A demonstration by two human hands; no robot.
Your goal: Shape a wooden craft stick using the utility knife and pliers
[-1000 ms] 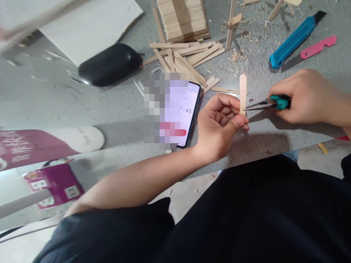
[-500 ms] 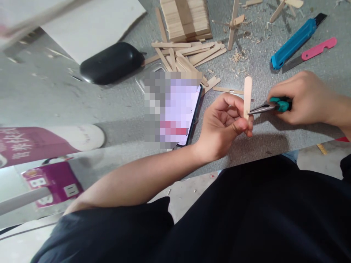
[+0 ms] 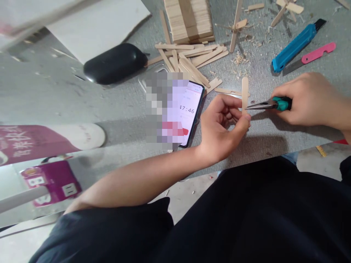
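Note:
Between the thumb and fingers of my left hand (image 3: 223,128) a wooden craft stick (image 3: 245,91) is pinched, standing upright with its rounded end up. My right hand (image 3: 307,98) is wrapped round the green and black handles of needle-nose pliers (image 3: 261,105). The pliers' tips meet the stick's right side just above my left thumb; whether they bite into it I cannot tell. Behind my left fingers lies another craft stick (image 3: 231,92) with a small slot in it. A lit phone (image 3: 189,113), partly blurred out, lies left of my left hand.
Loose craft sticks (image 3: 203,54) lie in front of a banded bundle (image 3: 178,22). Beyond my right hand are a blue utility knife (image 3: 296,45) and a pink-handled blade (image 3: 318,53). Wood shavings (image 3: 240,59) and assembled stick pieces (image 3: 236,29) sit at the back. A black case (image 3: 115,64) is at left.
My left hand has turned the stick slightly, so it now looks narrower, and its thumb sits higher. The pliers' tips have shifted a little left and up along it.

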